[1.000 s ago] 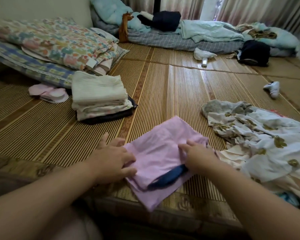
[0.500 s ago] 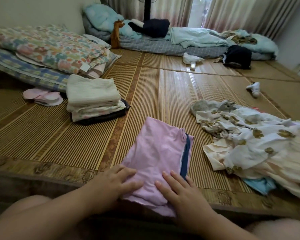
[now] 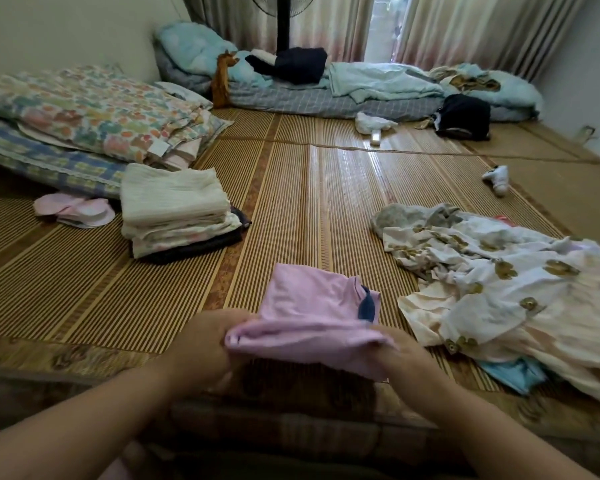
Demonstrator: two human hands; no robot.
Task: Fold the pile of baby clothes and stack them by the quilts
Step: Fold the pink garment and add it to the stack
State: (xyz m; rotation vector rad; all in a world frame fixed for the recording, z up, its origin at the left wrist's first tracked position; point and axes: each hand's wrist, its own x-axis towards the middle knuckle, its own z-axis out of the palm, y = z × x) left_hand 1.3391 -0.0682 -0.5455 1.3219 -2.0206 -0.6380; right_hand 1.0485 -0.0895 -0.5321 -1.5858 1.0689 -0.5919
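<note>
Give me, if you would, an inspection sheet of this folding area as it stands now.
Surface: woven mat, striped and glossy.
Job's things: pink garment lifted, part-folded; folded stack beside the quilts; unfolded pile at right.
Clutter: pink pads, small white item, dark bag.
Hands: left hand and right hand both grip the pink garment's near edge.
Cables: nothing seen.
Surroundings: bedding by the far wall, fan, curtains.

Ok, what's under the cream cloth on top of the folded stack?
Under the cream cloth: pale folded pieces, then a dark garment on the mat. Their middles are covered.
</note>
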